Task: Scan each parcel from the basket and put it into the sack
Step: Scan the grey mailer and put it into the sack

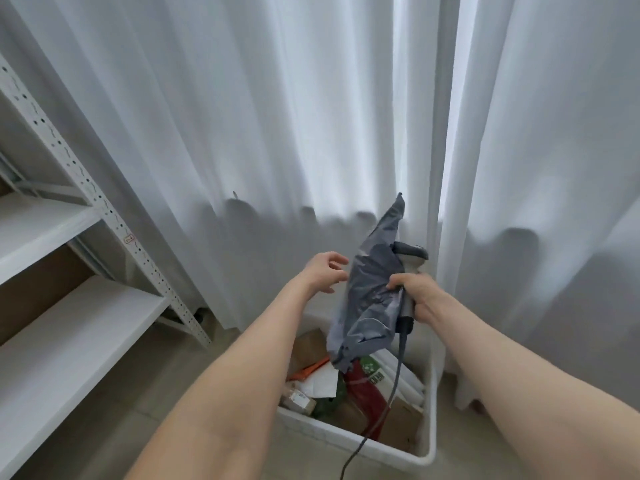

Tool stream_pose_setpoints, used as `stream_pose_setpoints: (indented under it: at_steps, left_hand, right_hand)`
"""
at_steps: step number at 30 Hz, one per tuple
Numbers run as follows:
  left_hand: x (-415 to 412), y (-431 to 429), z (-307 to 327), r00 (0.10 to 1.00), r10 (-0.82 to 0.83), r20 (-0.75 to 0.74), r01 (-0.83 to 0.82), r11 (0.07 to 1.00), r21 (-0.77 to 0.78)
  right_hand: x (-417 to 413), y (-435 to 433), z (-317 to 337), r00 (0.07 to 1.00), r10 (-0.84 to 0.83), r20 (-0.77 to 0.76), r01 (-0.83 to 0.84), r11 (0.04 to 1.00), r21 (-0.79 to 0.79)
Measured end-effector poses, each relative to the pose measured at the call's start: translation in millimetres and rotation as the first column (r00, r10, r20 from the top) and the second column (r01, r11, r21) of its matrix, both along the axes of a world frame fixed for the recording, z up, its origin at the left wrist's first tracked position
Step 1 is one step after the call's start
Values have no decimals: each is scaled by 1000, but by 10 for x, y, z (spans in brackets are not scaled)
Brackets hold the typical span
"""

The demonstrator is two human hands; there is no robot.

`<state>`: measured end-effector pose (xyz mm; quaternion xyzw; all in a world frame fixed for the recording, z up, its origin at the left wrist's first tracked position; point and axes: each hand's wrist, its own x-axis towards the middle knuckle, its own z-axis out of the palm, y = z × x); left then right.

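Being pinched against the scanner (410, 258) by the right hand (420, 294), the grey parcel (370, 299) could easily be dropped; left hand (323, 271) is held spread and empty.

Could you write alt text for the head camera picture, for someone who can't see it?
A person's right hand grips a grey handheld barcode scanner together with a crumpled grey plastic mailer bag, while the open left hand hovers beside it. Below sits a white basket of mixed parcels, before white curtains.

Soft daylight glows through the curtain (311, 98), brightest in the upper centre and right; its lower part is grey with shadow. Wide-angle distortion bends the shelf rack (86, 188) at left. The grey parcel (370, 289) looks motion-blurred.
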<state>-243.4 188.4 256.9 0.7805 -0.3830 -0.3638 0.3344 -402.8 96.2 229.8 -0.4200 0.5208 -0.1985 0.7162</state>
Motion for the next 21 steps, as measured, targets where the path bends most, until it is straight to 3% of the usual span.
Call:
stream_pose_setpoints:
  at_steps: [3,6,12,21]
  left_hand:
    - [249,7,120,993,114,-26,-116,986,-116]
    - [391,36,312,997,36,-66,-45,990,-135]
    - [542,62,572,982,-131,-138,128,991,-32]
    - [391,116,641,965,-254,-69,260,958,118]
  right_hand:
    - [17,72,268,989,146,-18,-147,988,-45]
    - [62,119,426,964,266,-33,-267,961,-66]
    - [102,144,642,904,424,-49,-427,898,-111]
    - [157,149,720,961,265,-74,-275,927,-254]
